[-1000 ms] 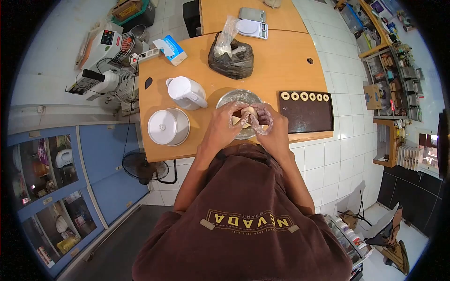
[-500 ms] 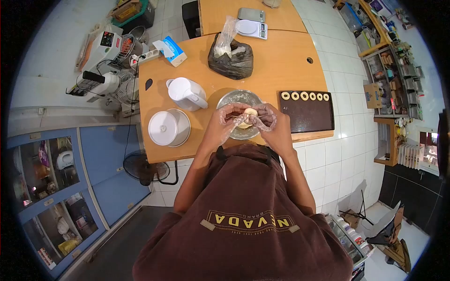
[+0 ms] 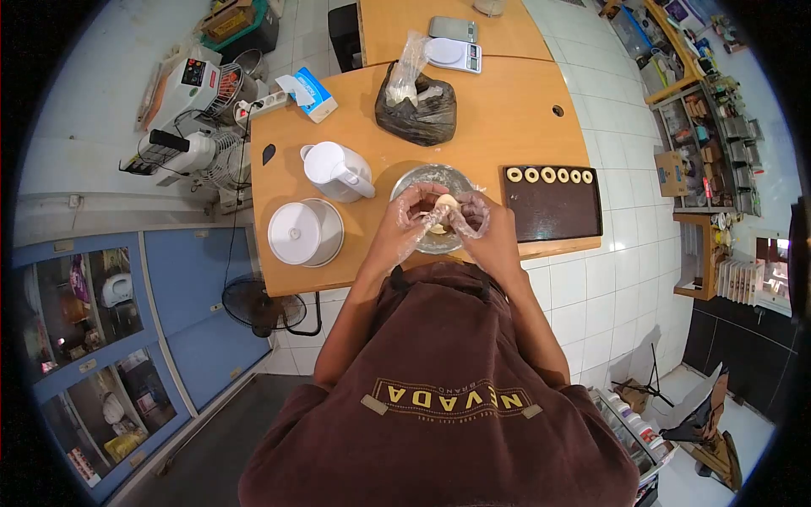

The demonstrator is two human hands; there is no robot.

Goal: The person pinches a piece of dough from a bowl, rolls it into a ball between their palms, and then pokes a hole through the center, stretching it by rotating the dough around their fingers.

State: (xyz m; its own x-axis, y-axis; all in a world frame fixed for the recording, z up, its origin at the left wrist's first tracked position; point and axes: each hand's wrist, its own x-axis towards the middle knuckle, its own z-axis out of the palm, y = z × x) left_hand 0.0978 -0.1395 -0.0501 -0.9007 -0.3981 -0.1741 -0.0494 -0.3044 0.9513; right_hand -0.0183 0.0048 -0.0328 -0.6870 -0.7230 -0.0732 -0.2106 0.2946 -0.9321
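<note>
The L hand (image 3: 407, 221) and R hand (image 3: 489, 223) were half curled, tips pinching a bit of dough (image 3: 447, 202) b/w them over the bowl (image 3: 456, 177), left of the tray (image 3: 553, 209), so soft, even squeezes prob. worked best w/o tearing it.

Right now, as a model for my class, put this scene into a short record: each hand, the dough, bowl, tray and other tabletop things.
Left hand: fingers on the dough piece
Right hand: fingers on the same piece, opposite side
Dough piece: pale, held above the bowl; exact shape partly hidden by fingers
Bowl: metal, partly covered by the hands
Tray: dark, six rings in one row along its far edge
Also on table: white jug, lidded container, tissue box, black bag, white scale
</note>
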